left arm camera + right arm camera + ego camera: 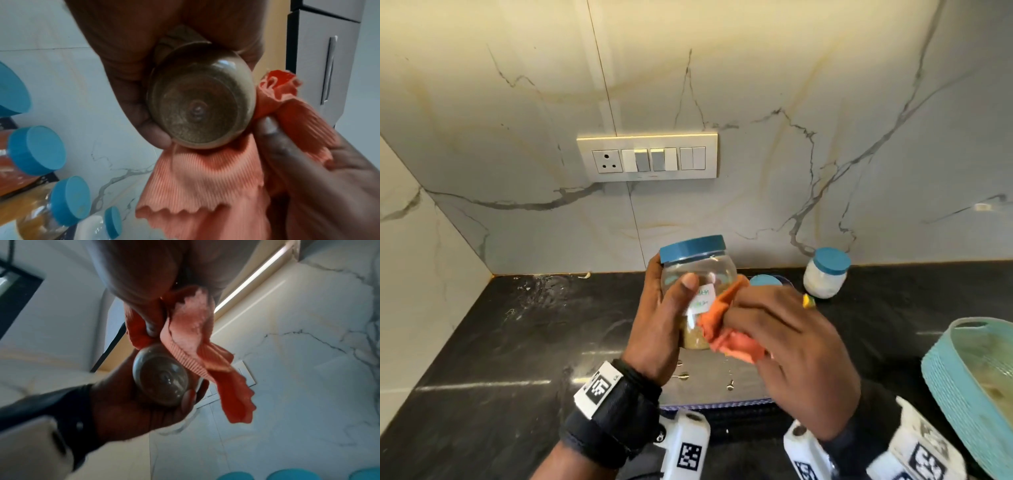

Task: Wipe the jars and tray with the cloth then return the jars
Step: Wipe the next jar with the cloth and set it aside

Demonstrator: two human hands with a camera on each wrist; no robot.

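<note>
My left hand (661, 318) grips a clear jar (702, 274) with a blue lid and a white label, held above the counter. Brownish powder lies in its bottom (199, 105). My right hand (784, 346) holds a bunched orange cloth (726, 329) against the jar's right side. In the right wrist view the cloth (197, 344) hangs over the jar's base (162, 376). A silvery tray (709, 387) with drops of water lies on the counter below the hands. A second blue-lidded jar (825, 274) of white powder stands at the back right.
A teal woven basket (959, 387) sits at the right edge of the black counter (500, 342). Several blue-lidded jars (39, 149) stand together in the left wrist view. A switch panel (647, 157) is on the marble wall.
</note>
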